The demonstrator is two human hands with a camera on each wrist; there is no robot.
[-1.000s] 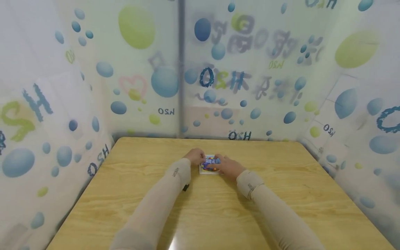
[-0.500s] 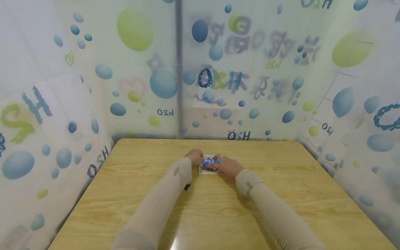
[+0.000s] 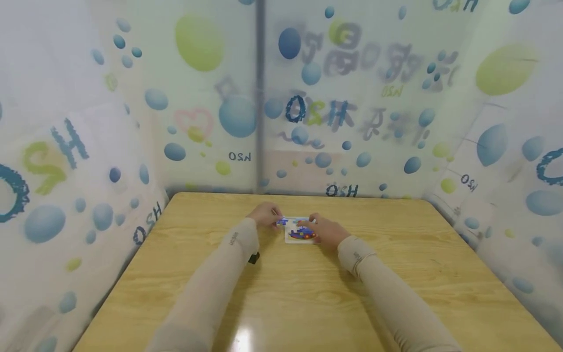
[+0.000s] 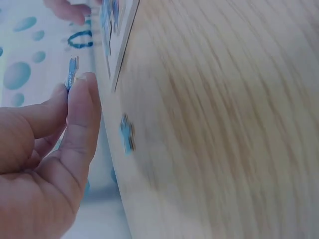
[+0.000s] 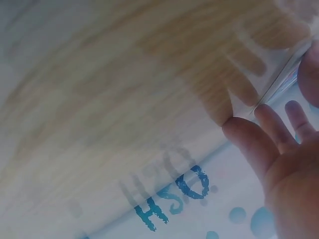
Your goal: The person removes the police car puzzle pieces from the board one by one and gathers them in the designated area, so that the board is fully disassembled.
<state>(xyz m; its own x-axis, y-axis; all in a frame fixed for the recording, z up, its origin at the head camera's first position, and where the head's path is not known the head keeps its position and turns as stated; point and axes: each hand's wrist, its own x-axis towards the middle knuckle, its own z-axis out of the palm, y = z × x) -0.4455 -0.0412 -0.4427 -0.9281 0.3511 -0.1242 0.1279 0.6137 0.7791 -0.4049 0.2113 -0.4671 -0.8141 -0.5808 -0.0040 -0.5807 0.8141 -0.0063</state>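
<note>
The piece (image 4: pixel 72 72) looks light, thin and stiff, likely smooth enough to slip if squeezed off-centre; a fingertip pinch on its flat faces suits it. The left hand (image 4: pixel 45 144) pinches it between thumb and finger, clear of the desk (image 3: pixel 299 293). The board (image 3: pixel 303 241) lies between the hands; the right hand (image 3: pixel 330 232), fingers loosely spread, touches its far side. A loose piece (image 4: pixel 126 134) lies below the left hand.

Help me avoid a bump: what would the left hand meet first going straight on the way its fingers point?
Probably the picture board, beyond the blue piece the left hand pinches; depth is unclear, so it might pass above.
</note>
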